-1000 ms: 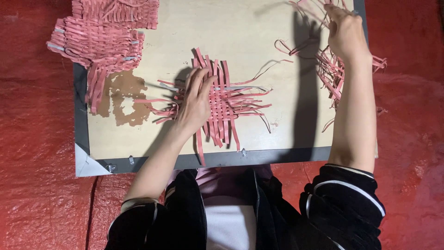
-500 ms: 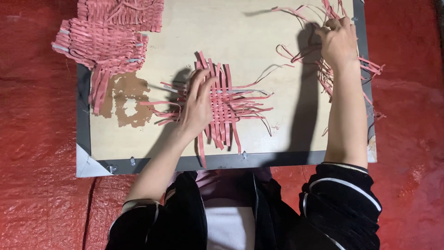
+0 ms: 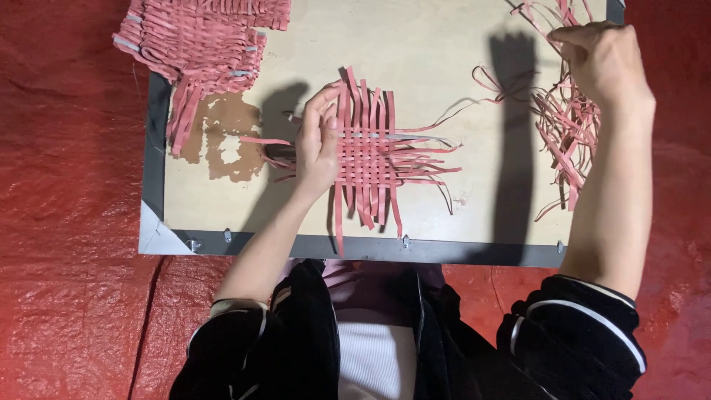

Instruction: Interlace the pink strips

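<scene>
A small woven mat of pink strips (image 3: 374, 155) lies in the middle of a pale wooden board (image 3: 415, 44). My left hand (image 3: 317, 144) rests flat on the mat's left side, fingers spread over the strips, pressing them down. My right hand (image 3: 603, 59) is at the far right of the board, fingers closed on strips in a loose pile of pink strips (image 3: 566, 122). Loose strip ends stick out from the mat on all sides.
A larger woven pink piece (image 3: 196, 41) lies at the board's top left, partly over the edge. A brown stain (image 3: 222, 141) marks the board left of the mat. The board has a dark frame (image 3: 444, 250) and sits on a red sheet (image 3: 67, 222).
My right hand has drawn back a little toward me over the loose pile. My left hand stays on the small mat.
</scene>
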